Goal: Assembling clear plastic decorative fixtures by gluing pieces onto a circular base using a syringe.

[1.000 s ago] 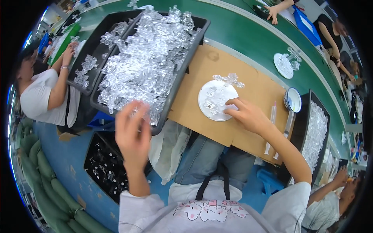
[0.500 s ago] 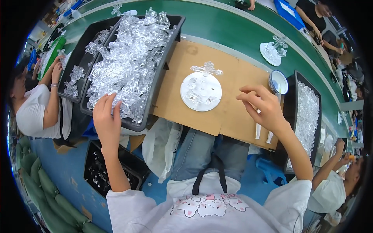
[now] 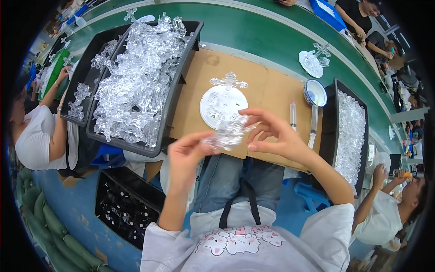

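Above the lap, both hands [image 3: 188, 152] [image 3: 276, 136] pinch 1 clear plastic piece [image 3: 226, 133].

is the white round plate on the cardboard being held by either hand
No, the white round plate lies on the cardboard while the left hand and right hand hold a clear plastic piece in front of it.

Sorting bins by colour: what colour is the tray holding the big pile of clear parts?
Black tray, seen in the head view.

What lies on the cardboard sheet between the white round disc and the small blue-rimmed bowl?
In the head view, two syringes lie on the cardboard sheet between the white round disc and small blue-rimmed bowl.
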The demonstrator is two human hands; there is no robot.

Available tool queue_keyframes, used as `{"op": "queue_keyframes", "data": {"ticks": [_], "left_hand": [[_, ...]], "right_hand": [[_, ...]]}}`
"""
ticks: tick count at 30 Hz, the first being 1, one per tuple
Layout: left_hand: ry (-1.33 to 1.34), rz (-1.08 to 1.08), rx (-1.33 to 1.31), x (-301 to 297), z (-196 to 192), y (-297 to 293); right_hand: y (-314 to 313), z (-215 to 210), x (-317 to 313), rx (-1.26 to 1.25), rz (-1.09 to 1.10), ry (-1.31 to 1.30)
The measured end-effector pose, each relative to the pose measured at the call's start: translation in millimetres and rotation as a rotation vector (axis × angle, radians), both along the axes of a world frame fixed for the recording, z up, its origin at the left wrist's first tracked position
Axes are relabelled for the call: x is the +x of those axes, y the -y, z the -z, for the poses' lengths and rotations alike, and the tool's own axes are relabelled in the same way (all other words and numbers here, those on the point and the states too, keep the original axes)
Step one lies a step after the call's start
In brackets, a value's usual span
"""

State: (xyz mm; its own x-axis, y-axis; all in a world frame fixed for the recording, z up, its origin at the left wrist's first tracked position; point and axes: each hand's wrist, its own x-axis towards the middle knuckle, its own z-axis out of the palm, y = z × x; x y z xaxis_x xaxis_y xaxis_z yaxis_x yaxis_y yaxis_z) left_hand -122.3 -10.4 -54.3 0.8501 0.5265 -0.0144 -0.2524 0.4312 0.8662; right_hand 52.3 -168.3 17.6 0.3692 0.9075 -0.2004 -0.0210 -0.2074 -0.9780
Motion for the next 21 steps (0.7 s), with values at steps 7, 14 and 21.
{"op": "queue_keyframes", "data": {"ticks": [7, 14, 21], "left_hand": [[-0.024, 0.168, -0.253, 19, 18, 26], [-0.015, 0.163, -0.182, 20, 27, 33], [0.137, -0.162, 1.418, 32, 23, 39]], "right_hand": [[5, 17, 9, -0.064, 0.014, -0.198], [11, 20, 5, -0.098, 0.136, -0.291], [9, 15, 8, -0.285, 0.142, -0.209]]}}
